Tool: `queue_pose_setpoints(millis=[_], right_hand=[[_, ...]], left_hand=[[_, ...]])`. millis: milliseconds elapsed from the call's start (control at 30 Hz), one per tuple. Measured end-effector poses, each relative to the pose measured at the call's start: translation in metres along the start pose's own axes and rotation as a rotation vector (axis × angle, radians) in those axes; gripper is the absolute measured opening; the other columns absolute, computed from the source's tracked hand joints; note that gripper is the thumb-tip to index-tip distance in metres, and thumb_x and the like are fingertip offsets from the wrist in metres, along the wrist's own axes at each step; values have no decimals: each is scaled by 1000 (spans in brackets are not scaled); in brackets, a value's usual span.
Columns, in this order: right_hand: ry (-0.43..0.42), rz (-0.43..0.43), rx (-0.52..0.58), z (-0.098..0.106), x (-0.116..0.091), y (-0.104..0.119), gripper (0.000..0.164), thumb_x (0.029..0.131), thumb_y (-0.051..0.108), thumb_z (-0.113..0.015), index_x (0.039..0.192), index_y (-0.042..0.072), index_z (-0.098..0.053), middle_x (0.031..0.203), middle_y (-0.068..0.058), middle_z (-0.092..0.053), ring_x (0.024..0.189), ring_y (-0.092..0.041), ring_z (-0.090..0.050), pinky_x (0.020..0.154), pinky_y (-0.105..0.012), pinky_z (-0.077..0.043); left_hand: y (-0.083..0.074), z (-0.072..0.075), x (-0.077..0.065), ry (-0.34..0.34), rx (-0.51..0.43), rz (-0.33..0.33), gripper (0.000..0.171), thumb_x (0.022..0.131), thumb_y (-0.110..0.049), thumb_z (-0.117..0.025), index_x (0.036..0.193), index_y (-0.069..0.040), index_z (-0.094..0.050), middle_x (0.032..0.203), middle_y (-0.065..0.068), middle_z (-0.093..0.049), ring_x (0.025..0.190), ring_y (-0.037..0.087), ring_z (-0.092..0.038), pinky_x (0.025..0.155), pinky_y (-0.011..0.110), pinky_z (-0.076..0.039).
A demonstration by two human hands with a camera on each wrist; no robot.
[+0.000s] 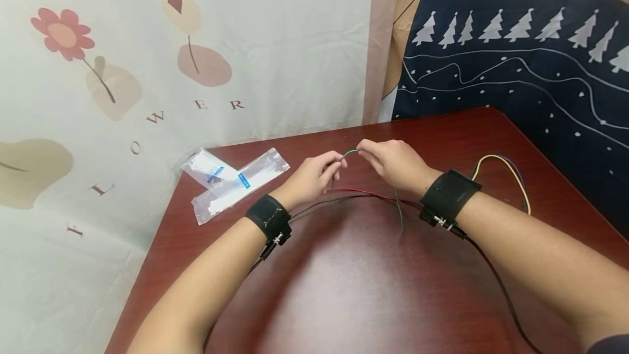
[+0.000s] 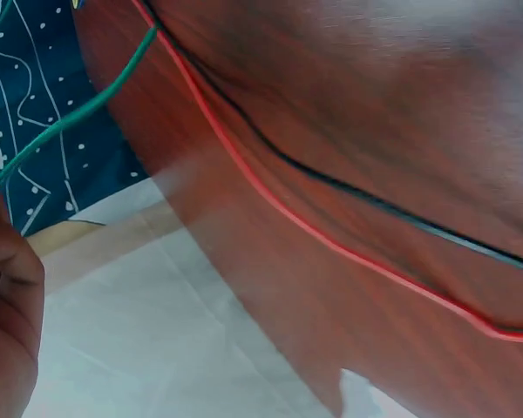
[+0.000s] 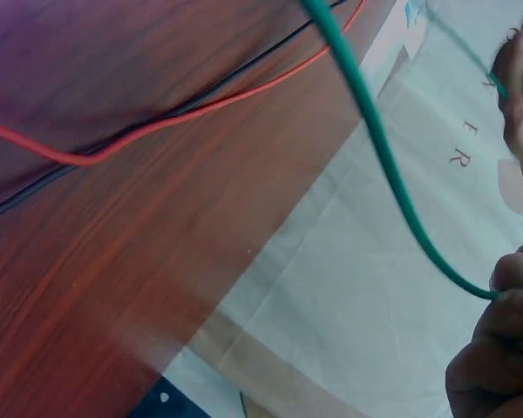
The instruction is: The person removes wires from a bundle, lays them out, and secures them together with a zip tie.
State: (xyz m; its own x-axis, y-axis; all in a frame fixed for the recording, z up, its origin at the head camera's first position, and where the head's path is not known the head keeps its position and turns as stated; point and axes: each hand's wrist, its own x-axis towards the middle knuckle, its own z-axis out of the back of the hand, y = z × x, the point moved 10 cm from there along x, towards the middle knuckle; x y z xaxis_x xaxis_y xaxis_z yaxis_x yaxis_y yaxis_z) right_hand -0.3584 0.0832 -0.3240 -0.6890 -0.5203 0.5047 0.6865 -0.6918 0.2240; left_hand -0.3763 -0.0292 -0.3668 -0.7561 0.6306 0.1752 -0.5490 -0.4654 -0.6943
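Note:
A thin green wire (image 1: pixel 350 152) is raised above the table, bridging the two hands. My left hand (image 1: pixel 316 176) pinches it between thumb and fingers. A short gap away, my right hand (image 1: pixel 395 164) pinches the same wire, and one length hangs below that hand. In the right wrist view the green wire (image 3: pixel 383 148) curves out of the right hand's fingertips (image 3: pixel 510 309); the left hand (image 3: pixel 519 87) shows at the upper edge. Under the hands, a red wire (image 2: pixel 270 196) and a black wire (image 2: pixel 331 180) lie along the tabletop.
Two clear packets of white strips, one packet (image 1: pixel 241 184) overlapping the other packet (image 1: pixel 202 167), lie left on the brown table (image 1: pixel 344 288). A yellow wire (image 1: pixel 516 171) loops beside a blue one at right. Curtains hang behind. Cables trail from both wristbands.

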Motion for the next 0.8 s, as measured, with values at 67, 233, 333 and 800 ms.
queue_pose_setpoints(millis=[67,233,333,800], right_hand=[[6,-16,14,0,-1,-4,10,95,22,-53,103,17,-57,55,8,-41,48,-9,-37,47,-25,-35],[16,-45,20,4,-5,-14,10,95,21,-53,103,17,-57,61,8,-49,51,-9,-42,50,-25,-39],[26,-51,0,5,-9,-21,8,95,20,-54,102,18,-57,63,9,-52,53,-9,-42,52,-24,-40],[241,-51,-7,-16,-29,-34,20,95,18,-54,115,19,-53,65,8,-52,51,-8,-39,50,-26,-39]], left_hand=[[7,-1,-6,23,-39,23,14,99,-24,-42,103,-20,-55,78,1,-55,47,17,-48,47,30,-43],[21,2,-19,46,40,50,14,99,-26,-43,103,-22,-56,77,3,-56,56,14,-48,53,28,-42],[31,8,-27,49,130,61,14,99,-24,-44,103,-24,-57,76,0,-55,61,11,-48,56,27,-42],[39,32,-44,6,459,-25,16,98,-20,-47,103,-23,-62,69,-5,-59,61,3,-51,61,26,-43]])
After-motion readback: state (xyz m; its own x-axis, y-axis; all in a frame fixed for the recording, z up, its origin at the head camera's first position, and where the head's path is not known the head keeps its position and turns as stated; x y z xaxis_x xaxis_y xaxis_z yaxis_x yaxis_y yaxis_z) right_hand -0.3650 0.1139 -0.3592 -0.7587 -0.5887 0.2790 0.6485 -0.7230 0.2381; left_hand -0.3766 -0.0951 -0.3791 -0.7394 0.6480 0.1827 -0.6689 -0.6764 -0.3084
